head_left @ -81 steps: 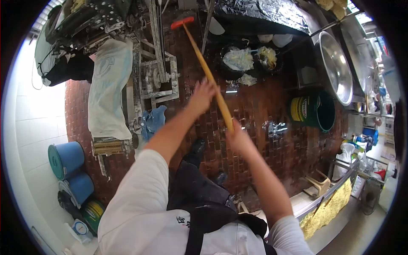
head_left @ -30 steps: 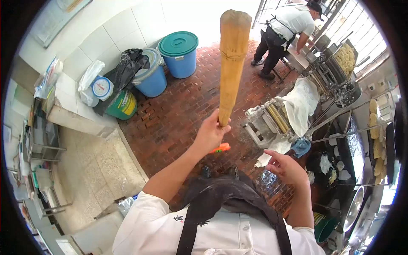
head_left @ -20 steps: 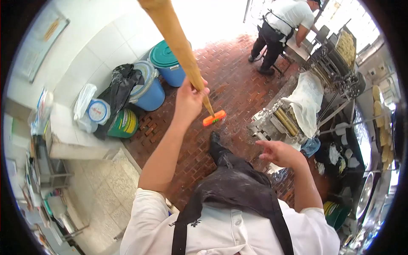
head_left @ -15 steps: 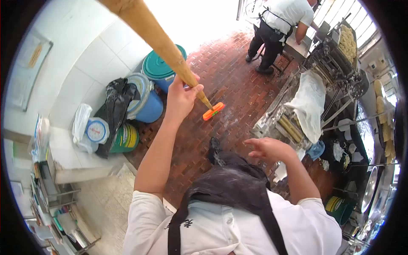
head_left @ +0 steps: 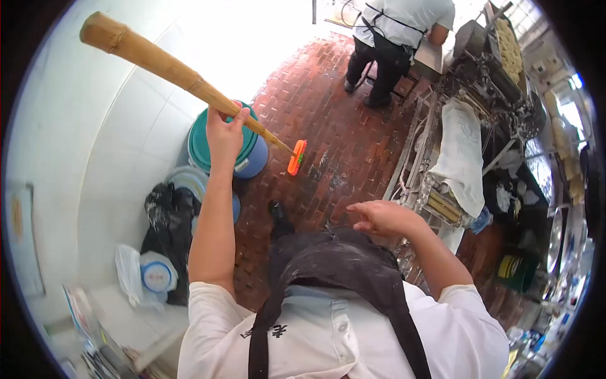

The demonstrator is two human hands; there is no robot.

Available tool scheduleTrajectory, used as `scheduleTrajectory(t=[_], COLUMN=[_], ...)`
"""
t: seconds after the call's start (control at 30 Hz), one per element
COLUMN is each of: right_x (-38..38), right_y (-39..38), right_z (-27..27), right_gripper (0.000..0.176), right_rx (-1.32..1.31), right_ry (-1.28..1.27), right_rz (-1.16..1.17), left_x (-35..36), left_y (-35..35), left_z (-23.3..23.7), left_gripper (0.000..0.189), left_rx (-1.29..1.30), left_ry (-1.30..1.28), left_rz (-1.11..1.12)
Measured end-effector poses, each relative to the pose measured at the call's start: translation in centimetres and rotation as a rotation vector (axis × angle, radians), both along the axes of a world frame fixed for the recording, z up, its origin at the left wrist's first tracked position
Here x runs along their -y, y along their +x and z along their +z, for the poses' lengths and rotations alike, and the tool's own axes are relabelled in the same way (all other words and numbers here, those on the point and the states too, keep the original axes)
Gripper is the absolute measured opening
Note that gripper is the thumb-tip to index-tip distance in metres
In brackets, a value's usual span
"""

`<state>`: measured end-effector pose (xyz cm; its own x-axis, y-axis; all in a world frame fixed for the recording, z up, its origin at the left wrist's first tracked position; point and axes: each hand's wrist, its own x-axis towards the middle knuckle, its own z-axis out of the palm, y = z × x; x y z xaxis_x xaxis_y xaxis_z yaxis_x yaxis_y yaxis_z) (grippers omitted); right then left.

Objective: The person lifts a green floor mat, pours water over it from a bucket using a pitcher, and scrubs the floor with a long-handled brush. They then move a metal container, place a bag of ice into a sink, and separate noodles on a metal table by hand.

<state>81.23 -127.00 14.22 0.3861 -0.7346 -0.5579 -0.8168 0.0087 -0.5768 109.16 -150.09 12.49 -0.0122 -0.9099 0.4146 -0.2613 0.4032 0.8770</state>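
Orange is shown by the brush head [head_left: 297, 158] of the broom [head_left: 196, 86], which is seen on the red brick floor [head_left: 328, 129], near 1 dark shoe [head_left: 278, 213]. The pole [head_left: 145, 54] is gripped by the left hand [head_left: 225, 136], with fingers wrapped around it, and is tilted up to the left. Nothing is held by the right hand [head_left: 386, 218]; it is lifted over the floor, with 1 finger stuck out. Behind the left hand, a blue bucket [head_left: 255, 159] is topped by a green lid [head_left: 199, 138]. Nearer, a black bag [head_left: 165, 221] and a scale [head_left: 156, 276] are seen. On the right, a machine [head_left: 486, 79] is partly covered by a white cloth [head_left: 459, 155]. Beside it, 1 co-worker [head_left: 394, 28] is seen from the back.
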Motion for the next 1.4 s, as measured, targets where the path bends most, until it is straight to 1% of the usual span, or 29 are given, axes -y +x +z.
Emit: scheduleTrajectory(t=[0.07, 0.13, 0.2, 0.23, 0.27, 0.33, 0.37, 0.4, 0.43, 0.47, 0.5, 0.53, 0.57, 0.6, 0.67, 0.73, 0.77, 0.8, 0.83, 0.87, 0.93, 1.0, 1.07, 1.1, 1.17, 1.23, 1.3, 1.33, 1.4], right_x=[1.6, 3.5, 4.5, 4.8, 4.9, 4.1, 3.2, 1.8, 0.2, -2.0, -3.6, -4.0, -4.3, -4.7, -5.7, -6.1, -6.9, -7.7, -7.7, -7.7, -11.5, -13.4, -13.0, -12.9, -12.7, -11.8, -11.1, -11.3, -11.2], right_y=[0.2, -0.5, -0.7, -0.6, -0.5, 0.2, 0.9, 1.9, 3.2, 3.9, 5.2, 7.4, 10.0, 12.2, 16.4, 19.5, 20.9, 22.4, 23.6, 24.7, 26.7, 27.6, 25.9, 25.4, 25.4, 25.9, 25.0, 24.1, 22.6], right_z=[0.7, 1.1, 3.4, 5.5, 8.2, 12.4, 13.3, 14.0, 14.4, 13.7, 13.0, 12.9, 12.7, 12.5, 11.7, 10.2, 10.1, 10.3, 11.4, 12.8, 13.5, 13.0, 13.7, 12.8, 7.7, -2.8, -7.5, -5.0, 3.4], right_gripper=[0.051, 0.059, 0.067, 0.067, 0.068, 0.073, 0.073, 0.060, 0.051, 0.038, 0.034, 0.033, 0.036, 0.034, 0.033, 0.030, 0.029, 0.033, 0.035, 0.039, 0.041, 0.040, 0.042, 0.042, 0.040, 0.037, 0.034, 0.034, 0.038], right_rx=[-0.050, 0.092, 0.167, 0.150, 0.441, 1.013, 0.974, 1.057, 1.139, 1.079, 1.020, 0.927, 0.817, 0.740, 0.643, 0.359, 0.149, -0.047, -0.073, -0.098, 0.180, 0.276, 0.297, 0.303, 0.089, 0.336, 0.910, 0.922, 0.820], right_ry=[0.112, 0.024, -0.562, -0.568, -0.824, -1.368, -1.399, -1.393, -1.378, -1.388, -1.396, -1.553, -1.701, -1.748, -1.797, -1.697, -1.451, -1.192, -0.928, -0.637, -0.081, 0.012, 0.280, 0.284, 0.054, -0.026, 0.117, 0.133, 0.237], right_rz=[-0.087, -0.472, -0.855, -0.906, -1.001, -1.093, -1.136, -1.046, -0.949, -1.004, -1.055, -1.289, -1.527, -1.545, -1.596, -2.004, -2.092, -2.149, -2.368, -2.557, -2.555, -2.404, -2.268, -2.270, -1.954, -2.046, -2.218, -2.208, -2.307], left_x=[3.7, 5.8, 9.2, 7.9, 5.9, 2.9, 1.5, 0.3, -0.6, -1.4, -2.1, -3.7, -5.7, -7.3, -9.7, -11.4, -12.3, -13.5, -14.4, -15.1, -16.1, -15.9, -15.8, -15.5, -13.8, -10.9, -8.8, -9.5, -10.9], left_y=[-1.2, -4.4, -8.9, -11.2, -13.4, -17.0, -18.4, -19.2, -19.3, -19.1, -18.9, -18.5, -17.9, -17.7, -18.0, -19.1, -18.9, -18.5, -18.0, -17.2, -15.5, -15.0, -14.8, -15.4, -17.4, -20.4, -23.4, -22.9, -23.1], left_z=[-0.3, 0.2, -4.1, -3.0, -1.5, -0.6, -0.7, -0.8, -1.3, -2.5, -4.0, -6.0, -8.4, -10.5, -13.4, -15.0, -15.3, -15.9, -16.6, -17.4, -18.5, -19.2, -20.8, -21.3, -22.4, -27.4, -31.0, -29.9, -24.6], left_gripper=[0.024, 0.024, 0.027, 0.029, 0.030, 0.033, 0.033, 0.033, 0.033, 0.030, 0.027, 0.027, 0.026, 0.026, 0.024, 0.022, 0.021, 0.021, 0.020, 0.020, 0.020, 0.020, 0.020, 0.020, 0.013, 0.011, 0.014, 0.014, 0.021], left_rx=[0.053, 0.147, 0.413, 0.378, 0.343, 0.687, 0.745, 0.803, 0.800, 0.679, 0.553, 0.549, 0.450, 0.353, 0.268, 0.374, 0.351, 0.460, 0.568, 0.563, 0.635, 0.724, 0.704, 0.710, 0.929, 1.111, 1.128, 1.144, 1.085], left_ry=[0.003, 0.195, 0.229, 0.239, 0.244, 0.035, 0.035, 0.033, 0.020, -0.060, -0.136, -0.150, -0.181, -0.200, -0.183, -0.186, -0.138, -0.172, -0.209, -0.209, -0.322, -0.313, -0.344, -0.342, -0.513, -0.650, -0.758, -0.743, -0.551], left_rz=[-0.075, -0.355, -0.745, -0.975, -1.209, -1.489, -1.642, -1.790, -1.837, -1.854, -1.863, -1.899, -1.728, -1.554, -1.550, -1.684, -1.764, -1.839, -1.908, -1.915, -1.954, -2.069, -2.065, -2.068, -2.060, -2.006, -1.986, -1.984, -2.230])
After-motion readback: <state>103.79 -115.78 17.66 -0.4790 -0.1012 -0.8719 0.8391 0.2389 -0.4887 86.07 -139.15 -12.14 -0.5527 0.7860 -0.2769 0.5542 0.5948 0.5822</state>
